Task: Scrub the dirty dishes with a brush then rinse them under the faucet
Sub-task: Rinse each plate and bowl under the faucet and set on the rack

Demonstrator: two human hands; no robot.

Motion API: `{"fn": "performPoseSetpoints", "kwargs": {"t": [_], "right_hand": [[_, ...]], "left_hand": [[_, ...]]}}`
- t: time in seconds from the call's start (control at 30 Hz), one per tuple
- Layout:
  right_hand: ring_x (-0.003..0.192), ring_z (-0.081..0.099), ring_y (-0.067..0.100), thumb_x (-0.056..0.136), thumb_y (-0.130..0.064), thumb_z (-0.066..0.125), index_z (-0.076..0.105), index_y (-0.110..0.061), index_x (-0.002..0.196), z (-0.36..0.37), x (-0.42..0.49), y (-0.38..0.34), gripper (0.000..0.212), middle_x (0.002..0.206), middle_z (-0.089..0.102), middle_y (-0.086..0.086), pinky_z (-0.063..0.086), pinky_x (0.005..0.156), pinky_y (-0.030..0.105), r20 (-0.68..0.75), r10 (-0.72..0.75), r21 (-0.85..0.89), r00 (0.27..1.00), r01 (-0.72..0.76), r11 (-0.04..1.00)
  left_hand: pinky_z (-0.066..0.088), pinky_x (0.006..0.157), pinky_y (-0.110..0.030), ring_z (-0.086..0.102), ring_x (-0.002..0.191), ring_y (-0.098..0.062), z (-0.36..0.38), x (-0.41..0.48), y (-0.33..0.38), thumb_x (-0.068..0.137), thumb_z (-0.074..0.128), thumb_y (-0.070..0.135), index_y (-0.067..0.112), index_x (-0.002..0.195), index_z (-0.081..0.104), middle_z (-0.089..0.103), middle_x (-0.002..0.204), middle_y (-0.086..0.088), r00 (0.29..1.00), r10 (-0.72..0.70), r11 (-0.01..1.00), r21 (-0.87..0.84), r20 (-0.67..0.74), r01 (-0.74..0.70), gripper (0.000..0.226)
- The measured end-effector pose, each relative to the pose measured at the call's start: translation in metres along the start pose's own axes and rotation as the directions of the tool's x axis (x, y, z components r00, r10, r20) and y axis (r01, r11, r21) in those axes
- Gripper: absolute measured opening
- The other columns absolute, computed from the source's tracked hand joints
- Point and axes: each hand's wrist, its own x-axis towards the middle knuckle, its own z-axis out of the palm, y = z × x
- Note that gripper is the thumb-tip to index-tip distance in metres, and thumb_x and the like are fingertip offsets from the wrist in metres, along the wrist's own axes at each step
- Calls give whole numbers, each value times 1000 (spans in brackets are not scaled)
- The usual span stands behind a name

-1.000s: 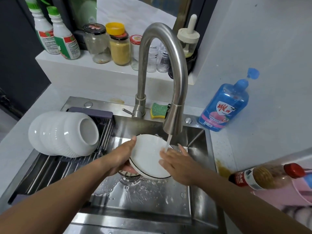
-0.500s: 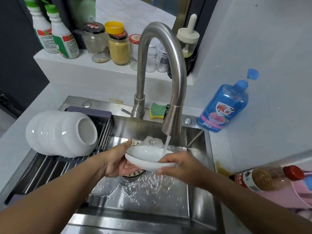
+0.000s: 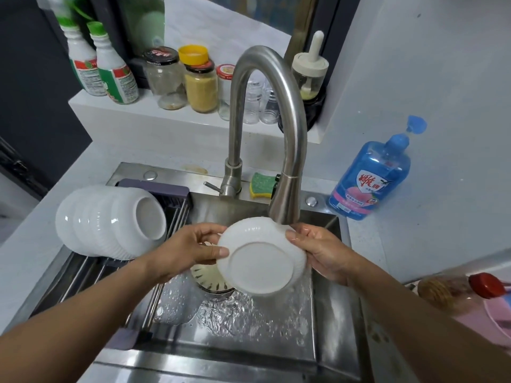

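Pale grey counter (image 3: 392, 244) runs round a stainless steel sink (image 3: 210, 363), with one tall brushed-steel gooseneck faucet (image 3: 293, 111) rising at its back edge. Directly under the spout, one small white ridged dish (image 3: 262, 261) is held over the basin, tilted so its flat underside faces the camera. Water runs off its lower edge and splashes on the sink floor beside the round drain strainer (image 3: 207, 275).

Two hands hold it. The left hand (image 3: 182, 250) pinches the left rim, its fingers (image 3: 221, 251) curled, thumb on the underside. The right hand (image 3: 323, 252), wet, grips the right rim, with its fingers (image 3: 293, 234) wrapped over the edge.

Left of the dish, a metal-rod drying rack (image 3: 88, 275) spans the sink. One nested stack of white ribbed bowls (image 3: 110, 219) lies on its side there; five can be counted by their rims. One green-and-yellow sponge (image 3: 261, 185) sits just behind the faucet's base.

On the white shelf (image 3: 166, 117) above stand two white bottles with green caps (image 3: 116, 70), one clear glass jar with a black lid (image 3: 166, 78), one jar of yellow powder under a yellow cap (image 3: 200, 84), one red-lidded jar (image 3: 225, 89), and one glass dispenser with a cream top (image 3: 309, 70). Some small clear bottles stand behind the faucet's neck; their number cannot be told.

At right, one blue pump bottle of dish soap (image 3: 370, 178) stands on the counter. Nearer, one red-capped bottle (image 3: 453, 294) lies beside a pink basin (image 3: 497, 319).
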Motion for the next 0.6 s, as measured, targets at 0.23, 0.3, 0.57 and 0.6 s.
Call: {"fn": "performPoseSetpoints", "kwargs": {"t": [0.23, 0.3, 0.57, 0.6], "right_hand": [[106, 73, 25, 76, -19, 83, 59, -14, 129, 24, -8, 8, 58, 119, 74, 8, 61, 87, 38, -58, -48, -84, 997, 43, 996], [104, 73, 17, 78, -10, 85, 58, -22, 126, 40, -7, 17, 57, 117, 73, 0, 61, 81, 30, -77, -85, -177, 993, 70, 982], [117, 59, 13, 75, -26, 91, 55, -49, 111, 102, 20, 12, 56, 122, 55, -17, 55, 99, 39, -81, -296, -587, 952, 194, 786], [120, 57, 14, 74, -24, 91, 57, -46, 119, 106, 23, 9, 60, 123, 51, -18, 52, 105, 41, -85, -306, -612, 948, 192, 767]], "left_hand": [[58, 63, -28, 70, 75, -17, -6, -20, 10, 78, 80, 0, 4, 111, 70, 73, 86, -8, 998, -38, 999, 25, 47, 37, 34], [60, 75, -41, 70, 82, -25, -17, -28, 12, 76, 83, 3, 6, 108, 72, 72, 90, -13, 999, -25, 998, 57, 31, 24, 34], [56, 79, -47, 66, 83, -29, -54, -75, 2, 70, 86, 6, 14, 98, 75, 70, 91, -22, 974, 106, 990, 113, -202, -85, 31], [54, 77, -45, 65, 80, -27, -54, -78, -1, 68, 89, 9, 15, 97, 76, 71, 89, -19, 964, 125, 988, 121, -234, -98, 32]]}}
